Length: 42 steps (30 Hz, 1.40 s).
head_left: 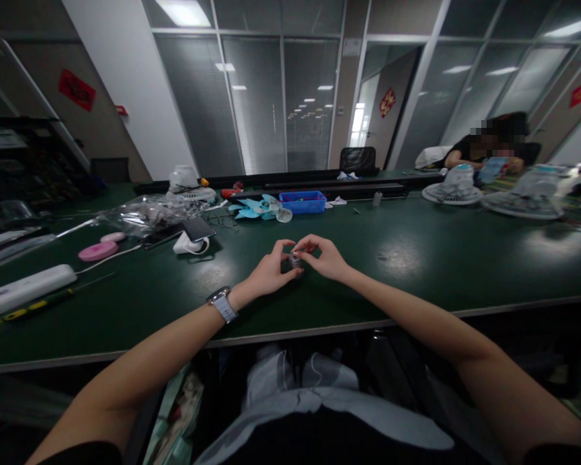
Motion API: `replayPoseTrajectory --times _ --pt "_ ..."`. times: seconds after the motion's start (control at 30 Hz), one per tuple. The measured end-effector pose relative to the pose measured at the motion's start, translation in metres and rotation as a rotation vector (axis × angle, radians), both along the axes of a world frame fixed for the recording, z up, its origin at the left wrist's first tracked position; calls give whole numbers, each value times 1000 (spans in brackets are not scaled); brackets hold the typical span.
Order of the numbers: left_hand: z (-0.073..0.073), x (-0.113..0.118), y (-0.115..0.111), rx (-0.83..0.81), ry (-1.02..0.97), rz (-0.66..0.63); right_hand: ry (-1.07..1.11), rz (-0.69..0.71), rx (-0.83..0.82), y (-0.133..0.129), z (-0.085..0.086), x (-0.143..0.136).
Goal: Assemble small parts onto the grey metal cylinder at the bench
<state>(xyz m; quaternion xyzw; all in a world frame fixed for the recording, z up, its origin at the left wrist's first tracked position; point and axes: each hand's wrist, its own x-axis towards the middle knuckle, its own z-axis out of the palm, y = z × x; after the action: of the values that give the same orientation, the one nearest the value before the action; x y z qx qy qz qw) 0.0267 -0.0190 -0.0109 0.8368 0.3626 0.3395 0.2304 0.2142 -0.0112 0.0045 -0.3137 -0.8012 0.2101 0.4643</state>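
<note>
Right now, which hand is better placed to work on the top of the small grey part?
Probably the right hand: its fingers reach in at the top of the small grey part, while the left hand curls around its side, seemingly steadying it.

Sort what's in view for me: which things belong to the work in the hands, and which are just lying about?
In the work:
- small metallic cylinder, held in the left hand, with the right hand at its top

Apparently just lying about:
- blue bin
- light-blue fan blades
- white power strip
- yellow-handled screwdriver
- clear plastic wrapping
</note>
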Motion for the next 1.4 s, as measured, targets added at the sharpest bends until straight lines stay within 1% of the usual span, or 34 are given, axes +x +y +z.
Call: replayPoseTrajectory --times 0.07,0.17,0.27,0.33,0.4,0.47,0.6,0.73,0.83,0.97,1.1,1.2,1.3,1.4 --pt "0 0 0 0 -3 -4 -32 15 -9 0 1 0" --pt "0 0 0 -2 -6 -8 -16 67 -40 0 0 0" --pt "0 0 0 -4 -17 -1 45 162 -136 0 -2 1" --pt "0 0 0 -9 -14 -3 102 186 -202 1 -4 2" --pt "-1 0 0 -16 -5 -7 148 157 -226 5 -5 4" --pt "-1 0 1 -21 -5 -4 171 107 -215 8 -5 7" --pt "-1 0 1 -24 -12 2 140 36 -175 9 -5 8" --pt "1 0 0 -4 7 7 66 54 -146 4 -4 6" --pt "2 1 -1 0 11 5 63 58 -137 3 -4 3" --pt "2 1 -2 -12 0 2 119 16 -116 5 -4 3" --pt "1 1 -2 4 -1 19 162 -76 -93 14 -7 10" --pt "1 1 -2 30 6 38 86 -81 -182 21 -13 18" --pt "0 0 -2 41 8 50 -48 -24 -286 25 -20 24" --pt "0 0 -2 33 9 51 -110 33 -400 26 -23 25"
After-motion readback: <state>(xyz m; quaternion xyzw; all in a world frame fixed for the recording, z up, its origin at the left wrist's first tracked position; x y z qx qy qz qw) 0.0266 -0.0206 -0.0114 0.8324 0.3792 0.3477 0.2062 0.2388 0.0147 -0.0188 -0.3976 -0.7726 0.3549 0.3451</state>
